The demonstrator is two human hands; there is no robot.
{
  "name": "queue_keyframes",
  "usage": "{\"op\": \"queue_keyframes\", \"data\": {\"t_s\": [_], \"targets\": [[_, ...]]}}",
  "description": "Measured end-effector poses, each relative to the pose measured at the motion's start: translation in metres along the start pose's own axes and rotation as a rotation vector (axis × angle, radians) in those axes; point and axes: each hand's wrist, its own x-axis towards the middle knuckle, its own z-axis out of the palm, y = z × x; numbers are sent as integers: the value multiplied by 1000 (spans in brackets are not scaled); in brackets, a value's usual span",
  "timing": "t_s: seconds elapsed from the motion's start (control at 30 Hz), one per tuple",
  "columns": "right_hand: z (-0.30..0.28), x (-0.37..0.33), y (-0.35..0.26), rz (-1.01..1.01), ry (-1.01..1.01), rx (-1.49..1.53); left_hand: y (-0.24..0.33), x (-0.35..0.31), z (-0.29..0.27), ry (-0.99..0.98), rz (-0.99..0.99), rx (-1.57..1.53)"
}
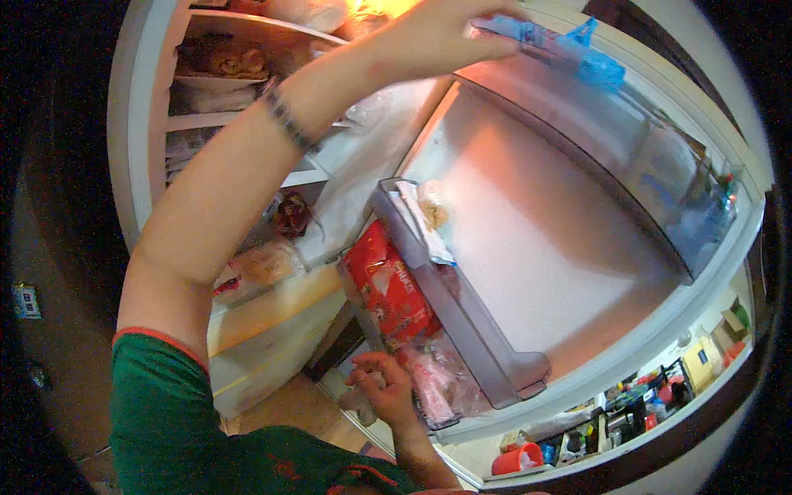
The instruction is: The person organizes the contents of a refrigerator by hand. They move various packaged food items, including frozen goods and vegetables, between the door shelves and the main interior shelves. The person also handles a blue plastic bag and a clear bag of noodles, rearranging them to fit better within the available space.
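Note:
My left arm stretches across the open fridge to the top of the door. There my left hand is closed on one end of a plastic-wrapped package with blue on it. A crumpled blue plastic bag adjoins the package, at the upper door bin. Lower down, my right hand is held with curled fingers beside the lower door bin. Something pale shows at its fingers, too small to name. In that lower bin are a red packet and a pink-and-white plastic bag.
Fridge shelves on the left hold bagged food and a dark red item. A white packet stands in the lower bin's end. Beyond the door, lower right, a crowded shelf holds a red container and several bottles and boxes.

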Motion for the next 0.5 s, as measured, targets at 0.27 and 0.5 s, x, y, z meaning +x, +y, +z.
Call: {"op": "queue_keyframes", "data": {"t_s": [0.27, 0.5], "targets": [[-1, -17, -6, 6, -14, 115, -64, 100, 32, -560, -300, -271], [-11, -25, 3, 128, -8, 260, -127, 109, 79, -119, -187, -240]]}}
